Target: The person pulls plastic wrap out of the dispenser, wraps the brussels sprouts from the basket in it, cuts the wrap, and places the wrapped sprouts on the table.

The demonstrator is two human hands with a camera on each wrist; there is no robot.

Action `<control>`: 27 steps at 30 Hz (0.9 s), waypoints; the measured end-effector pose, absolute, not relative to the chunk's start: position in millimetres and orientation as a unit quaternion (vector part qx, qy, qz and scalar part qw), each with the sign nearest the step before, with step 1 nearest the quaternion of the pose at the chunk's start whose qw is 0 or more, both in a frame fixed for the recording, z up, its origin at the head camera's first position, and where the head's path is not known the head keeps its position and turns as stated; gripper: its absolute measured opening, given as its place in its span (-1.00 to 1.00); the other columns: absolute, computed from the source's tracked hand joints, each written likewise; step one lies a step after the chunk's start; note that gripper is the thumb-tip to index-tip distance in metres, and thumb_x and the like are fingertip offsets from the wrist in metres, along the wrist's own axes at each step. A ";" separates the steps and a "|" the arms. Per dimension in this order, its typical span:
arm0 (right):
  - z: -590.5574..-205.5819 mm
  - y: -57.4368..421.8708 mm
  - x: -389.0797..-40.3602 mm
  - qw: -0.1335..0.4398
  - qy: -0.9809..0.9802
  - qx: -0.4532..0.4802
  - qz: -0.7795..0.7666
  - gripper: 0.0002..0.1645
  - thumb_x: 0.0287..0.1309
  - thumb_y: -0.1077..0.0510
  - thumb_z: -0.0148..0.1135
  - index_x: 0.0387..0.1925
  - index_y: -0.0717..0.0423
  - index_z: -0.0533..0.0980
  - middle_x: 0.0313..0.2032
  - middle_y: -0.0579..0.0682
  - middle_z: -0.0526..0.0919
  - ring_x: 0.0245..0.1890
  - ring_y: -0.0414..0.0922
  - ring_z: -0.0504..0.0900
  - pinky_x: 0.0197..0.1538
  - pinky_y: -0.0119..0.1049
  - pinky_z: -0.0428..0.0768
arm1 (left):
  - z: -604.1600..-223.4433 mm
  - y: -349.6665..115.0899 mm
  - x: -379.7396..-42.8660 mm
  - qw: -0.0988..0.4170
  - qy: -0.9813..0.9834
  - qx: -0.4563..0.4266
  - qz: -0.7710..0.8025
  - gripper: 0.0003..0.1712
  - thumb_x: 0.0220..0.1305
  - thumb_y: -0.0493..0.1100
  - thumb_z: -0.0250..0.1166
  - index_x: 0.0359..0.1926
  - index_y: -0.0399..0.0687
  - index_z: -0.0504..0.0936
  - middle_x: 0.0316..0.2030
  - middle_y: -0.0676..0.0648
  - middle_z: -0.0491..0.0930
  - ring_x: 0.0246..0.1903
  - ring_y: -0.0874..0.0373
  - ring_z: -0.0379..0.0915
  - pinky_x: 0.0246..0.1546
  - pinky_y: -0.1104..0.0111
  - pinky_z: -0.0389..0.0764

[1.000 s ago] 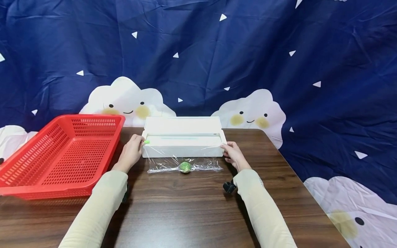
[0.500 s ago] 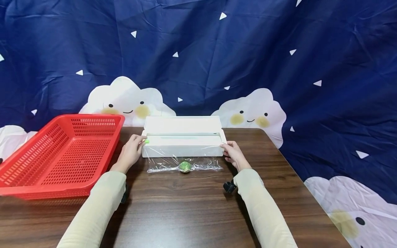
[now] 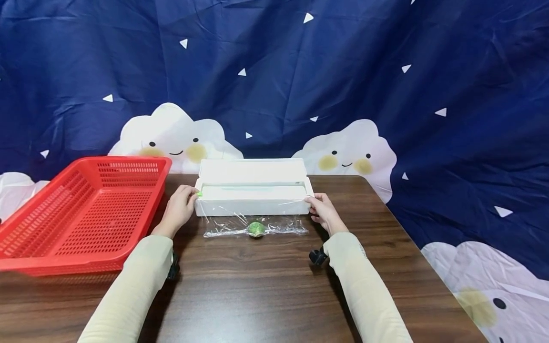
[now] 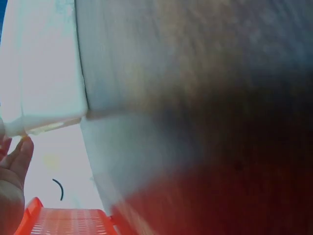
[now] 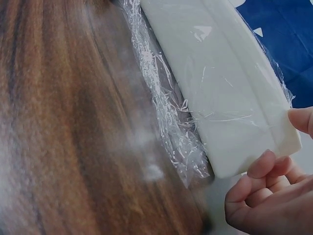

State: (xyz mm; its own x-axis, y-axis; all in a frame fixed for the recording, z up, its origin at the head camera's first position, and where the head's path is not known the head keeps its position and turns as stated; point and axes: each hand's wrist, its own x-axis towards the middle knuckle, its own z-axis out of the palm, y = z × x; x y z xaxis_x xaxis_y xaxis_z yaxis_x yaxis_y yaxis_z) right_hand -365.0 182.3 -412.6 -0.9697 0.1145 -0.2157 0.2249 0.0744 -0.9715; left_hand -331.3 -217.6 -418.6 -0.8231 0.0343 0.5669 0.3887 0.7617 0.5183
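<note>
A white cling film dispenser [image 3: 253,208] stands on the table with its lid raised at the back. Clear cling film [image 3: 227,232] hangs over its front edge and ends in a bunched strip. A small round green thing [image 3: 256,229], leafy-looking, sits at the middle of that strip. My left hand [image 3: 177,210] grips the dispenser's left end, fingertips at a small bright green slider [image 3: 199,194]. In the left wrist view, thumb and fingers [image 4: 22,154] meet at the box's end. My right hand [image 3: 324,212] holds the right end, thumb on top and fingers curled below.
A large red plastic basket [image 3: 112,261] stands on the left of the brown wooden table [image 3: 240,295]. Behind hangs a dark blue curtain [image 3: 274,90] with clouds. Black wrist cameras [image 3: 318,257] sit under both sleeves.
My left fingers first shift slightly right over the green slider, then back left, and the slider sits a little further left. The right hand stays on the box. The head view has tilted up slightly.
</note>
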 end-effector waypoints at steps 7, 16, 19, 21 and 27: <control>-413.3 184.2 -365.8 0.045 0.727 0.111 -0.676 -0.50 0.08 0.10 0.20 -0.01 0.05 0.19 -0.51 -0.08 0.30 -0.54 -0.21 0.35 -0.46 -0.38 0.37 | -420.6 -218.0 -331.7 0.278 -0.894 -0.124 -0.328 -0.87 0.22 -0.42 0.12 -0.21 -0.32 0.54 -0.17 -0.26 0.45 -0.14 -0.14 0.38 -0.10 0.05 0.36; -414.3 185.3 -359.9 0.051 0.731 0.104 -0.673 -0.53 0.12 0.08 0.22 -0.02 0.05 0.22 -0.47 -0.06 0.32 -0.48 -0.20 0.40 -0.37 -0.36 0.43 | -423.2 -214.2 -326.6 0.289 -0.887 -0.107 -0.344 -0.81 0.20 -0.41 0.14 -0.17 -0.37 0.58 -0.21 -0.28 0.46 -0.20 -0.12 0.40 -0.15 0.08 0.39; -415.1 187.2 -360.2 0.051 0.732 0.097 -0.672 -0.51 0.12 0.07 0.24 0.00 0.08 0.23 -0.44 -0.04 0.37 -0.46 -0.22 0.43 -0.36 -0.37 0.46 | -420.7 -212.7 -325.3 0.286 -0.887 -0.095 -0.350 -0.80 0.19 -0.39 0.15 -0.16 -0.37 0.59 -0.22 -0.28 0.46 -0.24 -0.11 0.41 -0.19 0.09 0.42; -415.7 188.2 -361.1 0.052 0.733 0.097 -0.671 -0.48 0.12 0.06 0.24 0.02 0.11 0.23 -0.40 -0.02 0.39 -0.46 -0.22 0.44 -0.34 -0.36 0.46 | -419.0 -211.8 -324.4 0.281 -0.889 -0.087 -0.350 -0.79 0.20 -0.37 0.16 -0.14 -0.36 0.59 -0.22 -0.27 0.45 -0.26 -0.09 0.42 -0.21 0.10 0.44; -416.7 190.9 -359.2 0.053 0.732 0.092 -0.673 -0.48 0.14 0.10 0.23 0.02 0.20 0.22 -0.32 0.03 0.41 -0.45 -0.21 0.46 -0.35 -0.38 0.47 | -414.5 -210.8 -320.6 0.272 -0.897 -0.072 -0.341 -0.74 0.22 -0.32 0.17 -0.07 -0.32 0.57 -0.16 -0.26 0.44 -0.20 -0.11 0.40 -0.17 0.07 0.39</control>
State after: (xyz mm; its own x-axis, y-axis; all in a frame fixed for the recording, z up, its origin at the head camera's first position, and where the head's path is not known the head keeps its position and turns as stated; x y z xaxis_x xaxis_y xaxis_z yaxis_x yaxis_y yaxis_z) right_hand -359.2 190.9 -416.7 -0.9774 0.0639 -0.2015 0.2062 0.0775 -0.9754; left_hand -320.6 -210.8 -414.5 -0.8416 -0.0565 0.5372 0.3147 0.7570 0.5727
